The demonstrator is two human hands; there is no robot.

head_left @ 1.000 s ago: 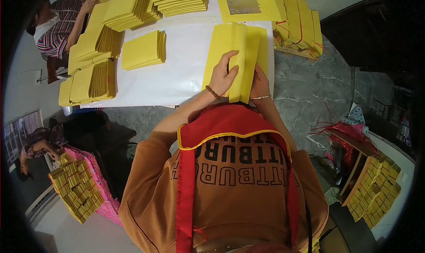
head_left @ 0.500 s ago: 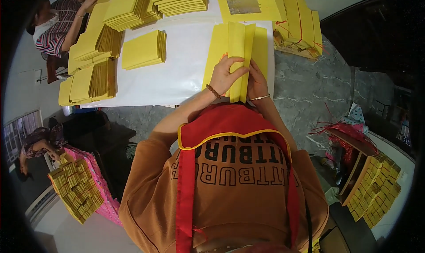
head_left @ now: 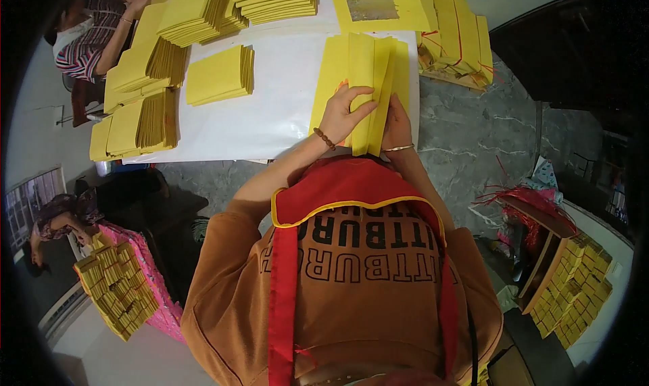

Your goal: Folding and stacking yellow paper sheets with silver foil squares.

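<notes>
A yellow paper sheet (head_left: 363, 61), with standing folds down its middle, lies over flat yellow paper (head_left: 330, 65) at the front right of the table. My left hand (head_left: 341, 112), wearing a beaded bracelet, pinches the folded strip between thumb and fingers. Some orange shows beside its knuckles. On the right side of the folds, my right hand (head_left: 397, 126), with a bangle at the wrist, has its fingers stretched upward against the raised paper flap. Part of that hand is hidden by the flap.
A small pile of folded yellow papers (head_left: 220, 75) lies on the white tabletop (head_left: 277, 82). Taller yellow stacks (head_left: 196, 11) line its left and back. Behind my work is a yellow sheet with a silvery panel (head_left: 372, 7). Tied yellow bundles (head_left: 460, 34) stand right. A co-worker (head_left: 88, 41) sits far left.
My right hand has shifted slightly right and down, away from the fold. The raised flap leans a little further right. My left hand keeps its grip. The co-worker's hands have moved slightly.
</notes>
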